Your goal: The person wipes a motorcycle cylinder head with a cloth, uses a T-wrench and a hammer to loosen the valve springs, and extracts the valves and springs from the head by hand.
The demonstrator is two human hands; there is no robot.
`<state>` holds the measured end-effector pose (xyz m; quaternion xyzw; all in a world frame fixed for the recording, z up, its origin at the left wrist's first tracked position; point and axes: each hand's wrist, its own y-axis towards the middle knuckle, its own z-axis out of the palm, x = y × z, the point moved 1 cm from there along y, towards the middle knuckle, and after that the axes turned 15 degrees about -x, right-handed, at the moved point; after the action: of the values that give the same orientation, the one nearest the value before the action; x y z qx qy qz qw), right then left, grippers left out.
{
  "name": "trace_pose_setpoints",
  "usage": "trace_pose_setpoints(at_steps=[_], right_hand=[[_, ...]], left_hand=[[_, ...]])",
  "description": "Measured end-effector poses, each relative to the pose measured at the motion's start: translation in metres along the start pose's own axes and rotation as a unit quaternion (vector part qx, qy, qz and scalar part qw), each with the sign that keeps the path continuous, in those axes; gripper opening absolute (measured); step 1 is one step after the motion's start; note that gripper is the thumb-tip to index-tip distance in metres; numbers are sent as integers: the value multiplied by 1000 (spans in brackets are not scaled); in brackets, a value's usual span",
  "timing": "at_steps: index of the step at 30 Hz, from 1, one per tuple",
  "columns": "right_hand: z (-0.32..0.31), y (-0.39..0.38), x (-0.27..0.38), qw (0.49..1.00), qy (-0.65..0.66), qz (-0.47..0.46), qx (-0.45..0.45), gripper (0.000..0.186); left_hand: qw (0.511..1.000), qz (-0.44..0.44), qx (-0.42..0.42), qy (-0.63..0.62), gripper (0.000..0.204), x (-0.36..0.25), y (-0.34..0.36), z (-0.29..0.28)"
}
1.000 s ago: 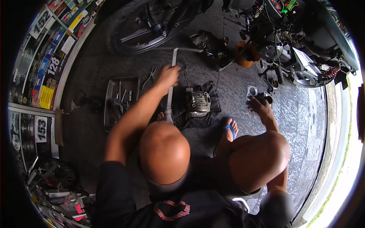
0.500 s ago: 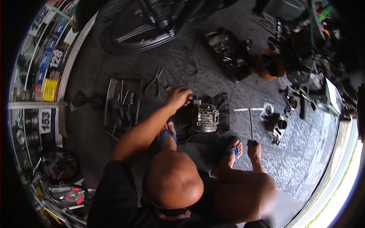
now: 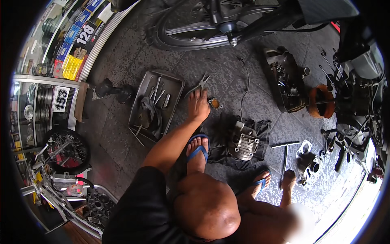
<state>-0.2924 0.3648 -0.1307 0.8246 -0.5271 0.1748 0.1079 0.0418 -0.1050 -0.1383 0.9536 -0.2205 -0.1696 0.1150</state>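
Note:
My left hand (image 3: 198, 107) reaches forward, its fingers stretched out over the handle end of a pair of pliers (image 3: 202, 83) on the floor. Beside its fingers lies a small round metal part (image 3: 215, 103) with an amber-coloured middle. An engine cylinder head (image 3: 243, 142), finned and grey, rests on a black cloth (image 3: 263, 129) ahead of my feet. By my right foot is my right hand (image 3: 289, 179), low and curled; whatever it may hold is hidden. Close to it, a T-handle wrench (image 3: 286, 156) lies on the floor.
A metal tray (image 3: 178, 87) of tools and a rag stands left. Right are an engine carburettor-like part (image 3: 309, 164), an oily parts pan (image 3: 284, 81) and an orange ring-shaped container (image 3: 321, 101). A motorcycle wheel (image 3: 195, 34) is at the far side; glass shelving (image 3: 48, 79) lines the left.
My left hand has moved from beside the cylinder head to the pliers, its fingers now extended. The view has shifted, so the floor items appear farther right.

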Motion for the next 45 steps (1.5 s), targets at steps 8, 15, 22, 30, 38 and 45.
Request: trace_pose_setpoints(at_steps=[8, 15, 22, 30, 38, 45], right_hand=[[1, -26, -20, 998, -7, -53, 19, 21], [-5, -29, -15, 999, 33, -32, 21, 20], [4, -22, -5, 997, 54, -40, 43, 19], [21, -16, 1, 988, 105, -97, 52, 18], [4, 16, 58, 995, 54, -49, 66, 16], [29, 15, 35, 992, 95, 0, 86, 18]], left_hand=[[990, -136, 12, 27, 62, 24, 37, 18], [989, 48, -98, -102, 41, 5, 9, 29], [986, -27, -162, -20, 48, 11, 17, 14], [993, -116, 33, 5, 38, 29, 39, 13], [942, -323, 95, 0, 49, 47, 14, -84], [964, -204, -50, 163, 45, 127, -19, -117]])
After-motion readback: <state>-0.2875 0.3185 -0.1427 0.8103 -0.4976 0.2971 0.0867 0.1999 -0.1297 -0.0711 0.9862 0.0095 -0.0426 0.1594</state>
